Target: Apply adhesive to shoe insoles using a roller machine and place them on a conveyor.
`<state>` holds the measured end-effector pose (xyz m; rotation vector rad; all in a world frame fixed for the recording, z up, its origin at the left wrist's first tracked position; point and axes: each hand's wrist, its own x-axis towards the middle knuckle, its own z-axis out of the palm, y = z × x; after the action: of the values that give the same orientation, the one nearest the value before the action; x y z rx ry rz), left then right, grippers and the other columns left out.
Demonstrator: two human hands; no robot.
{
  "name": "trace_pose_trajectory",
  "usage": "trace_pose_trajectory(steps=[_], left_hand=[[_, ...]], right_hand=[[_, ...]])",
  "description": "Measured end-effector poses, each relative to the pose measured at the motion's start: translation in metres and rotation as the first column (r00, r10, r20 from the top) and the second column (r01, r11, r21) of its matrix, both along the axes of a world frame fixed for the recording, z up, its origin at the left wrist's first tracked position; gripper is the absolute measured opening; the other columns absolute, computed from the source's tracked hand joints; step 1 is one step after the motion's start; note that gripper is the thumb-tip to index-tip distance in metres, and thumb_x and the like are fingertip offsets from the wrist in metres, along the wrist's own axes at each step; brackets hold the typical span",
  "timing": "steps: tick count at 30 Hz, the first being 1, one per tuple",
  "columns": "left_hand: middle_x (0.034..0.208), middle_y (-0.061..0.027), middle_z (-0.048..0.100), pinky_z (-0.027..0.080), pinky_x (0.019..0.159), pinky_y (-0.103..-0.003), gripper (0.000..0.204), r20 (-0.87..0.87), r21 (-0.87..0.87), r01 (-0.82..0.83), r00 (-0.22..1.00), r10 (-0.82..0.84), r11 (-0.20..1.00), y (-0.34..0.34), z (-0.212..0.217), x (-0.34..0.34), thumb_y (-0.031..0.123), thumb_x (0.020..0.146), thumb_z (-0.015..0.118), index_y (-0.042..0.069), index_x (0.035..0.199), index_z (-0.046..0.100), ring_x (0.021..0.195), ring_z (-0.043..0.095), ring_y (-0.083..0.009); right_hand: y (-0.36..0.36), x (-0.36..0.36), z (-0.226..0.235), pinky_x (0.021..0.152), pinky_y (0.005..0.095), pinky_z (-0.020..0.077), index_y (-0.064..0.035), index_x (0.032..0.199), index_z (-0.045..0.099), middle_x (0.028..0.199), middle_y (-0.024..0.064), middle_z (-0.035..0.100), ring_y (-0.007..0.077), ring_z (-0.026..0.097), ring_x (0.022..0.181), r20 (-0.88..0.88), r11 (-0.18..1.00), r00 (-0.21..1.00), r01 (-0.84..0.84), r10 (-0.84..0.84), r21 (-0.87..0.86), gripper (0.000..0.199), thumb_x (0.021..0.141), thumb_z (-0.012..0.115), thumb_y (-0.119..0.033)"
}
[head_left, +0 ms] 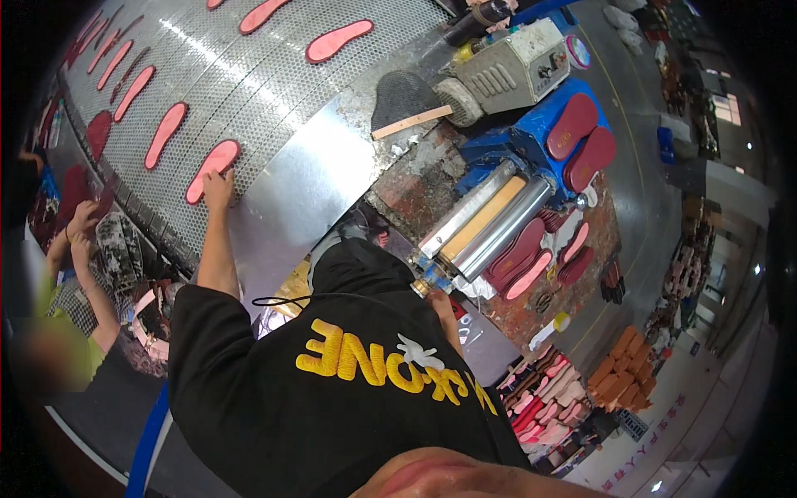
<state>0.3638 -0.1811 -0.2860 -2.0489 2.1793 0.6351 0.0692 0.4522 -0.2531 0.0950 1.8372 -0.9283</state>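
Observation:
My left hand [218, 191] reaches out over a metal mesh conveyor [274, 91], its fingers closed at the edge of a pink insole [217, 164] with a dark red rim. The insole lies flat on the mesh. Low beside the roller machine [490, 224], next to its brass fitting [420, 288], is my right hand [442, 305]. Its fingers are mostly hidden, so I cannot see whether they hold anything. The machine has a shiny steel roller beside a tan one. Dark red insoles [516, 249] and a pink insole [529, 276] lie just right of it.
More pink insoles [339, 41] lie spaced along the conveyor. Two dark red insoles [573, 126] rest on the blue machine housing [531, 124]. A grey motor unit [515, 73] stands behind. At the left, a co-worker's hands [81, 224] are near the conveyor's edge. Insoles fill a rack [544, 407] at lower right.

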Motion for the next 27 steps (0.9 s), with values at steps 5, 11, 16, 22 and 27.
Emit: trace_pose_trajectory(steps=[5,11,16,22,27], left_hand=[[0.115,-0.0244,0.054,0.042,0.089,-0.047,0.04,-0.019,-0.301,0.232,0.968,-0.249,0.925,-0.023,-0.021,0.026,0.029,0.084,0.055,-0.003,0.107,0.057,0.102,0.052,-0.0411],[0.096,-0.0239,0.062,0.045,0.08,-0.043,0.037,-0.275,-0.283,0.154,0.932,-0.234,0.947,-0.025,-0.016,0.017,0.027,0.085,0.056,-0.007,0.1,0.06,0.09,0.058,-0.0383],[0.083,-0.0229,0.061,0.043,0.071,-0.046,0.032,-0.334,-0.032,0.271,0.904,-0.266,0.962,0.021,-0.006,-0.053,0.027,0.09,0.048,-0.004,0.085,0.058,0.079,0.057,-0.0405],[0.061,-0.0071,0.043,0.037,0.056,-0.032,0.035,-0.716,0.029,0.503,0.614,-0.333,0.864,0.109,0.036,-0.142,0.025,0.095,0.046,-0.001,0.072,0.046,0.058,0.039,-0.0158],[0.063,-0.0009,0.046,0.038,0.055,-0.027,0.026,-0.781,0.183,0.636,0.557,-0.282,0.75,0.149,0.09,-0.212,0.019,0.093,0.052,0.001,0.075,0.05,0.059,0.043,-0.0104]], right_hand=[[-0.033,-0.02,0.057,0.046,0.0274,0.0442,-0.002,0.08,0.056,0.069,0.0067,0.058,0.0166,0.059,0.062,0.074,0.963,0.972,0.21,-0.225,0.167,0.008,0.082,0.058,-0.01],[-0.019,-0.076,0.121,0.045,0.0243,0.0393,-0.0036,0.081,0.06,0.064,0.0027,0.058,0.009,0.051,0.049,-0.569,0.954,0.792,0.297,-0.219,0.046,0.017,0.089,0.052,-0.015],[-0.047,-0.133,0.129,0.059,0.0312,0.0465,-0.0019,0.089,0.06,0.073,0.0084,0.061,0.0204,0.059,0.067,-0.872,0.9,0.44,0.436,-0.213,0.0,0.028,0.083,0.06,-0.029],[-0.078,-0.156,0.117,0.087,0.0517,0.0427,-0.0018,0.117,0.047,0.12,0.0178,0.048,0.0377,0.046,0.114,-0.746,0.514,0.66,0.611,0.088,0.602,0.066,0.072,0.07,-0.044],[-0.066,-0.162,0.096,0.089,0.0495,0.0434,0.0012,0.111,0.051,0.113,0.0219,0.052,0.0409,0.05,0.107,-0.852,0.552,0.512,0.745,-0.112,0.375,0.063,0.067,0.073,-0.039]])
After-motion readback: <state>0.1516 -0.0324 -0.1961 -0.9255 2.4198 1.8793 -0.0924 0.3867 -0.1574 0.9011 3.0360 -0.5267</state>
